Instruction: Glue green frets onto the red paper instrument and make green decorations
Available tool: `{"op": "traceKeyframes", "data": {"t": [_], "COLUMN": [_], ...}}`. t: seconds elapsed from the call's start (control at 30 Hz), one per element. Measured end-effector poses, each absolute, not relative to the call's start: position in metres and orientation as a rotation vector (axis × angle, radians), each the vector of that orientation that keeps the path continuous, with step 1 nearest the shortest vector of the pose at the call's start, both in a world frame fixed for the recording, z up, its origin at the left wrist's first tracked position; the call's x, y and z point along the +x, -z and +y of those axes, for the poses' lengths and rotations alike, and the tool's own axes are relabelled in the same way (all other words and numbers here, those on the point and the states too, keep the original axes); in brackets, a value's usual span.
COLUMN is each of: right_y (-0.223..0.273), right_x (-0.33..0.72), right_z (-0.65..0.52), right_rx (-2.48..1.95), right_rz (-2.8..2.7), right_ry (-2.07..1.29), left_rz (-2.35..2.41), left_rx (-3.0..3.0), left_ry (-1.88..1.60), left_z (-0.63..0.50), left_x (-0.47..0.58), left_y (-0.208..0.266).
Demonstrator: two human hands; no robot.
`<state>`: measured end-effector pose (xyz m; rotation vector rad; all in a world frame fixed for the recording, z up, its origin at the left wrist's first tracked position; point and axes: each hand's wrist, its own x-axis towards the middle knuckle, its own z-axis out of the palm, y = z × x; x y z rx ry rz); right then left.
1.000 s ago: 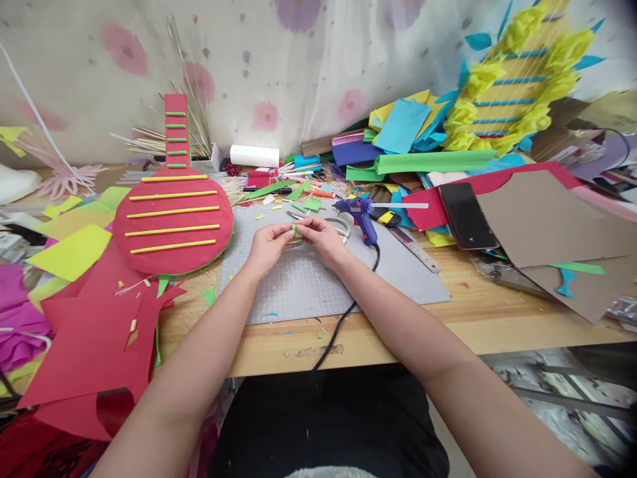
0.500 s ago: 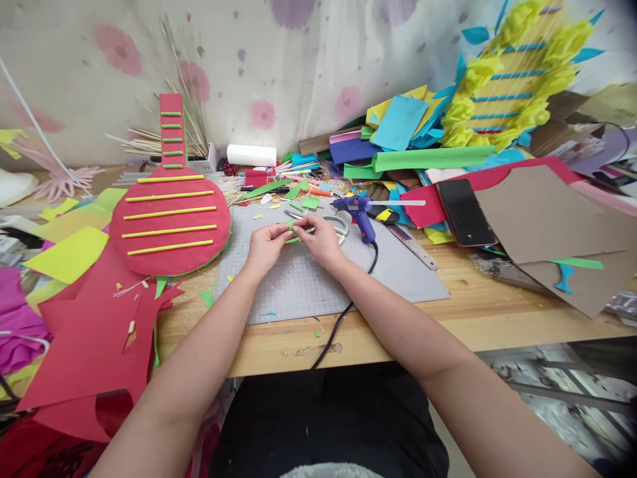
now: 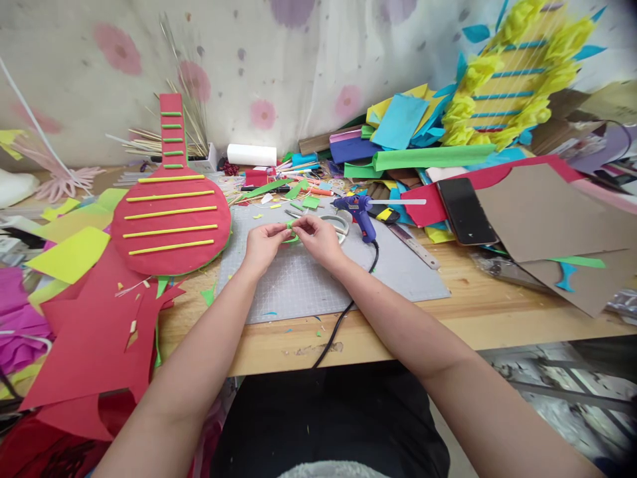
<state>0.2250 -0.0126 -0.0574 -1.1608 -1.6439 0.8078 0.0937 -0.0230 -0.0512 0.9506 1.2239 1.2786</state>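
Observation:
Between my fingertips is a small piece of green paper (image 3: 290, 227), mostly covered by the fingers. My left hand (image 3: 266, 247) pinches it from the left, and my right hand (image 3: 319, 240) pinches it from the right. Both hands are over the grey cutting mat (image 3: 298, 292). Just beyond my right hand lies a pair of scissors (image 3: 341, 227) with pale handles, partly hidden. A purple glue gun (image 3: 359, 214) with a clear glue stick in its back rests to the right, and its black cord runs down past my right forearm.
At left, a red paper instrument shape (image 3: 170, 222) with yellow strips stands near red sheets (image 3: 94, 332). A metal ruler (image 3: 412, 244), a phone (image 3: 466, 211) and cardboard (image 3: 552, 212) lie at right. Paper scraps and pens (image 3: 298, 176) fill the back, beside a yellow-flowered instrument shape (image 3: 515, 83).
My fingers have shifted slightly around the green paper piece, with both hands staying in nearly the same place. The rest of the bench looks unchanged.

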Motion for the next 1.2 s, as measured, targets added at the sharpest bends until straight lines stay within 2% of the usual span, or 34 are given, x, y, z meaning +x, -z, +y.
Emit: {"op": "traceKeyframes", "data": {"t": [0.3,0.8,1.0,1.2], "right_y": [0.062,0.047,0.058,0.073], "right_x": [0.227,0.236,0.230,0.226], "right_z": [-0.008,-0.018,-0.013,-0.004], "right_rx": [-1.042,-0.923,-0.910,-1.006], "right_rz": [-1.591,-1.888,-1.713,-1.454], "right_ry": [-0.941,-0.683,-0.828,-1.068], "left_rz": [1.259,1.323,1.282,1.235], "left_rx": [0.907,1.042,1.038,0.765], "left_ry": [-1.241,-1.219,-1.256,-1.271], "left_z": [-0.027,-0.027,-0.027,-0.026], "left_x": [0.095,0.094,0.096,0.095], "left_y": [0.044,0.046,0.046,0.044]}}
